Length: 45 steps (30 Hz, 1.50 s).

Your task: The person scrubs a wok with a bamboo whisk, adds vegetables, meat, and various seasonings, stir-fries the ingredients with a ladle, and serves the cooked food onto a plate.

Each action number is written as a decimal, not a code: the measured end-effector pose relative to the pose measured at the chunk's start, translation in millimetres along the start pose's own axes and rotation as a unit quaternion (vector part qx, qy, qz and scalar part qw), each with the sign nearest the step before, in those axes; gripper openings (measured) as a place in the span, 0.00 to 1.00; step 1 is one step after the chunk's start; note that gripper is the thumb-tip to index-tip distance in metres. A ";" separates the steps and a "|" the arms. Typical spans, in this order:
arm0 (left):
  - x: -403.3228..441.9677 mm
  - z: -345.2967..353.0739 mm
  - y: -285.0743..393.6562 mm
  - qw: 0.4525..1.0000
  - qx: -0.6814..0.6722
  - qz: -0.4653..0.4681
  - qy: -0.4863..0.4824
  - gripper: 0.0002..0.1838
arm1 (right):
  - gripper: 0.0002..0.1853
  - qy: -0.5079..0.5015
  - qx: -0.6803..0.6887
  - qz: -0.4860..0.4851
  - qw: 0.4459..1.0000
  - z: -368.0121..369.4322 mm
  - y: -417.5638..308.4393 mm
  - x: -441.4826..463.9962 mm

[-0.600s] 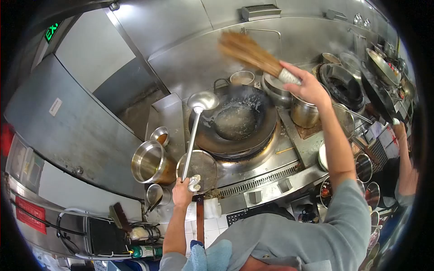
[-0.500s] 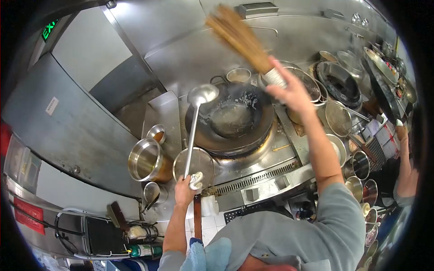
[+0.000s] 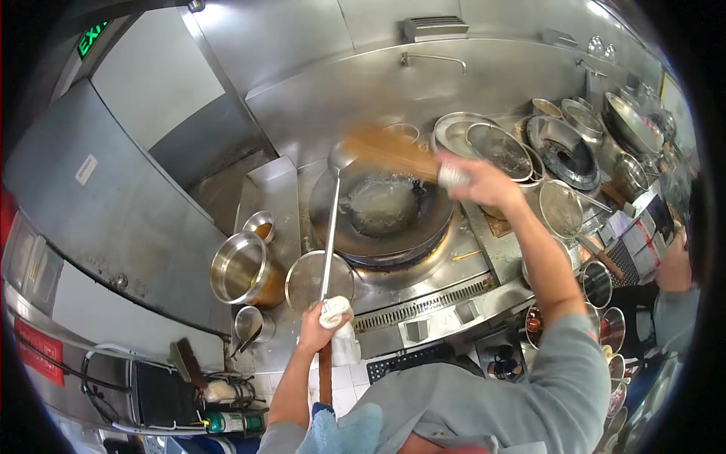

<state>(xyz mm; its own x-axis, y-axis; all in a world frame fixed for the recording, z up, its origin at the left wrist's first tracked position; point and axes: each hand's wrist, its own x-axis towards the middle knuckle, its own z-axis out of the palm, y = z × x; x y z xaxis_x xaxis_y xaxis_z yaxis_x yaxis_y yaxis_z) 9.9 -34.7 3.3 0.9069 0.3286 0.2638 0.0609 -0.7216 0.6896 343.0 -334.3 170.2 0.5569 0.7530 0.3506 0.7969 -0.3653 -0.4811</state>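
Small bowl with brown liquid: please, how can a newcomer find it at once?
Find the big black wok. To its left stands a tall steel pot; the small bowl sits just beyond it. Far smaller than the pot, it holds orange-brown liquid.

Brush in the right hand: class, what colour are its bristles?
The bristles are light brown, though blurred; the head view shows them best.
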 end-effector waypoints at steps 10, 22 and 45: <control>-43.5 -0.5 -14.2 0.929 -0.282 -0.215 -0.106 0.20 | 0.39 0.158 0.322 0.085 0.930 -64.1 -23.6 10.1; -56.7 33.5 16.7 0.874 -0.426 -0.230 -0.043 0.25 | 0.37 0.205 0.358 0.107 0.905 -10.6 -6.5 24.3; -55.1 -157.3 -55.2 0.914 0.309 -0.230 0.131 0.25 | 0.26 -0.239 0.009 0.203 0.949 174.4 -10.1 134.9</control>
<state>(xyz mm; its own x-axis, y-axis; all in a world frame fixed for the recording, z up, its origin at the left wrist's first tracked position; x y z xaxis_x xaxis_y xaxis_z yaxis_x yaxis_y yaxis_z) -109.0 82.9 56.8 0.6003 0.7594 0.2509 0.7069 -0.6506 0.2776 369.2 -133.6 82.2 0.6434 0.7163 -0.2699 0.5326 -0.6722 -0.5143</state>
